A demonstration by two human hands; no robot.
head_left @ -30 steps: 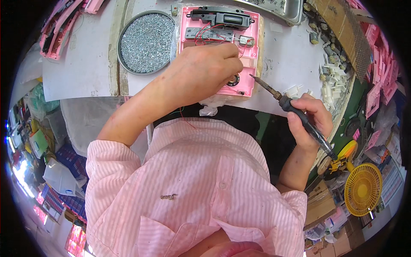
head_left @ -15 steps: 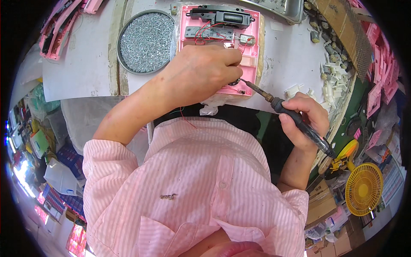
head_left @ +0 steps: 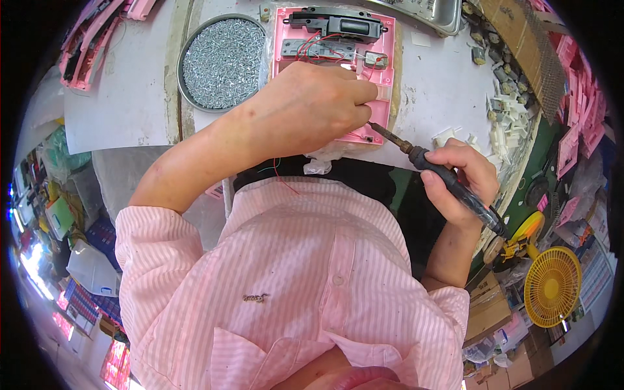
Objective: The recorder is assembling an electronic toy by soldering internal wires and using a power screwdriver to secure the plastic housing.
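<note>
My right hand (head_left: 463,179) is wrapped round the grip of a soldering iron (head_left: 448,175). The iron's thin tip points up and left, close beside my left fingertips. My left hand (head_left: 325,97) lies over the lower part of a pink plastic housing (head_left: 389,65), its fingers curled together; what they pinch, if anything, is hidden beneath them. In the housing's upper part sit a black plastic mechanism (head_left: 344,26), a grey strip (head_left: 312,50) and a small metal motor (head_left: 375,60). Thin red wires (head_left: 316,47) run between these parts.
A round metal tray of small screws (head_left: 220,63) stands left of the housing. A metal tray (head_left: 442,19) is at the top. White plastic pieces (head_left: 510,127) and small motors (head_left: 504,71) lie on the right. Pink parts are piled at both sides; a yellow fan (head_left: 552,286) is lower right.
My left hand has shifted slightly to the right, covering a dark round part that showed near the iron's tip. Red wires in the housing have moved. My right hand is nearly still.
</note>
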